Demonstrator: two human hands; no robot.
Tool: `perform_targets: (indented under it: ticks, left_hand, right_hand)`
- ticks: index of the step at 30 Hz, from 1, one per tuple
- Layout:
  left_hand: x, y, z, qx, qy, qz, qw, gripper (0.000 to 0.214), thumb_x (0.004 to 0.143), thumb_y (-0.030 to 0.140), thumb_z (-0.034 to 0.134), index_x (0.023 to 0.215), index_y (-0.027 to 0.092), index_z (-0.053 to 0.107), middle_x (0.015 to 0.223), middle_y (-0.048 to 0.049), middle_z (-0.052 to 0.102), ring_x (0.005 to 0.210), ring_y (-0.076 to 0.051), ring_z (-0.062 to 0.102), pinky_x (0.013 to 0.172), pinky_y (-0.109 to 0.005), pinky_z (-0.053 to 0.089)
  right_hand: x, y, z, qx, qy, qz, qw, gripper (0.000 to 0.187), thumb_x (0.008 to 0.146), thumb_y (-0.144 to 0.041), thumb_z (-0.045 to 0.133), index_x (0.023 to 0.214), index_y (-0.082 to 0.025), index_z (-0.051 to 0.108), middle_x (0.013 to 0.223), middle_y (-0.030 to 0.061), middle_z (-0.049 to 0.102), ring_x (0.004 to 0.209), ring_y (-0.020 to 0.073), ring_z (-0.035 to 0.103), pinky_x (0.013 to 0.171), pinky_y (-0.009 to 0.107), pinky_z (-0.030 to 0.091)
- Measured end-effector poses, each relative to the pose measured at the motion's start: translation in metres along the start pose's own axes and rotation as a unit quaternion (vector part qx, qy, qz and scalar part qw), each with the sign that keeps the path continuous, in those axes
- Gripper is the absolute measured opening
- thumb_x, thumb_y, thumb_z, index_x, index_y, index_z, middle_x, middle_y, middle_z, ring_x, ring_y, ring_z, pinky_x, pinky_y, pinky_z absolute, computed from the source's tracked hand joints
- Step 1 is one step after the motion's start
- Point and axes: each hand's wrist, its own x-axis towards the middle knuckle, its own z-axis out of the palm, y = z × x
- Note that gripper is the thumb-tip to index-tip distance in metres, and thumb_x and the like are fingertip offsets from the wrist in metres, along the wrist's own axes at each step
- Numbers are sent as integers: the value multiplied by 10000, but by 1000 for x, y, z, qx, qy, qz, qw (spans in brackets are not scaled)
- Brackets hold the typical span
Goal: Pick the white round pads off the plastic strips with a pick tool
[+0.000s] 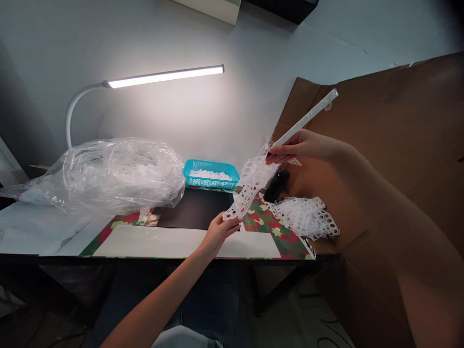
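A white perforated plastic strip (251, 186) runs diagonally above the table, held between my two hands. My left hand (218, 235) pinches its lower end. My right hand (295, 147) grips its upper end, along with a long, narrow white bar (308, 117) that sticks up and to the right from my fingers. A pile of similar perforated white strips (303, 217) lies below and to the right of the held strip, out of reach of my fingers.
A clear plastic bag (105, 176) stuffed with white material lies at the table's back left. Behind the table stand a blue basket (210, 173) of small white pieces and a lit white desk lamp (166, 77). A black object (276, 186) and a brown cardboard sheet (380, 111) are to the right.
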Motion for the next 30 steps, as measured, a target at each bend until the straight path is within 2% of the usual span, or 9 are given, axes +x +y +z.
perform_targets:
  ticks: [2,4,7,9,13,16,19,25,30]
  left_hand:
    - [-1,2,1,-8,9,8,1000,334,587,178,801,858,122,614,1025,-96,659,934,-187,638,812,-273,515]
    - [-2,3,0,-19,29,18,999,352,574,154,800,867,131,606,1005,-70,656,855,-132,632,692,-193,507]
    - [-3,6,-5,-40,51,29,997,367,573,142,794,873,150,583,897,-9,634,641,-36,555,476,-107,392]
    - [-5,8,-9,-61,50,34,996,358,580,152,788,853,162,556,823,25,597,561,-10,489,415,-95,323]
    - [-11,18,-14,-118,32,44,992,317,630,169,739,850,186,513,807,47,548,525,2,423,380,-82,280]
    - [-15,27,-14,-155,14,41,987,221,686,151,661,845,179,509,764,37,517,510,-4,389,364,-75,274]
    - [-17,33,-15,-175,-4,28,984,154,712,133,597,838,165,516,739,22,497,497,-12,370,351,-81,269]
    - [-15,32,-17,-151,-17,-9,988,194,697,128,602,876,152,532,739,28,482,479,-1,356,355,-81,266]
    - [-11,30,-21,-67,-7,-51,996,182,667,125,637,824,141,547,680,46,461,441,7,333,348,-85,255]
  right_hand:
    - [-1,-1,3,6,1,3,1000,229,744,-408,676,824,-208,754,863,19,740,914,197,680,857,303,569]
    - [0,0,4,12,7,8,1000,221,741,-387,684,810,-189,754,854,36,738,909,209,683,852,318,571]
    - [3,9,1,9,11,21,1000,196,735,-359,698,772,-174,752,830,58,736,907,239,684,848,351,572]
    - [6,21,-4,3,9,41,999,170,730,-344,709,746,-179,747,813,64,735,909,257,682,849,377,570]
    - [11,53,-12,15,9,88,996,144,706,-329,738,716,-186,738,798,78,734,872,264,690,862,415,568]
    - [13,76,-12,37,-25,100,994,180,701,-364,734,729,-186,735,819,68,739,875,239,693,892,390,560]
    - [15,92,-8,45,-32,109,993,205,711,-381,717,732,-178,734,829,66,740,875,224,695,906,377,553]
    - [19,106,0,40,-21,135,990,192,689,-350,741,702,-159,732,805,81,737,838,230,702,889,388,562]
    - [18,106,2,35,-33,134,990,203,681,-374,742,719,-175,732,821,62,739,882,225,692,920,384,547]
